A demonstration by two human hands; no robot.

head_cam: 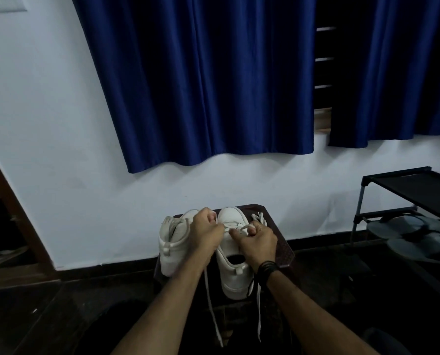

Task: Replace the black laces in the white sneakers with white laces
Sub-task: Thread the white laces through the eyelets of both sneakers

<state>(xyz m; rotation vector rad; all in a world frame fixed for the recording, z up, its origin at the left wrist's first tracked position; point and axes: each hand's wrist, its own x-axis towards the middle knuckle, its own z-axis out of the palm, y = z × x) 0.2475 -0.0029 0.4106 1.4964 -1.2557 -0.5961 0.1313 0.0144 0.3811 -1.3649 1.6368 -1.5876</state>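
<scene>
1. Two white sneakers (pixel 206 249) stand side by side on a dark worktop (pixel 284 248), toes toward the wall; forearms hide part of each.
2. Left hand (pixel 206 231) and right hand (pixel 258 240) pinch a white lace (pixel 210 301) with curled fingers over the right shoe.
3. Lace ends hang below the worktop's near edge.

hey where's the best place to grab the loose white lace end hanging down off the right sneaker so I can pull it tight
Judging from this view, pinch the hanging lace end high up, close under the right hand, beside the heel of the right sneaker. Come from the right side, where it dangles free off the stool. It is flat, thin and limp, so a thumb-and-finger pinch across its flat faces should hold best.
</scene>
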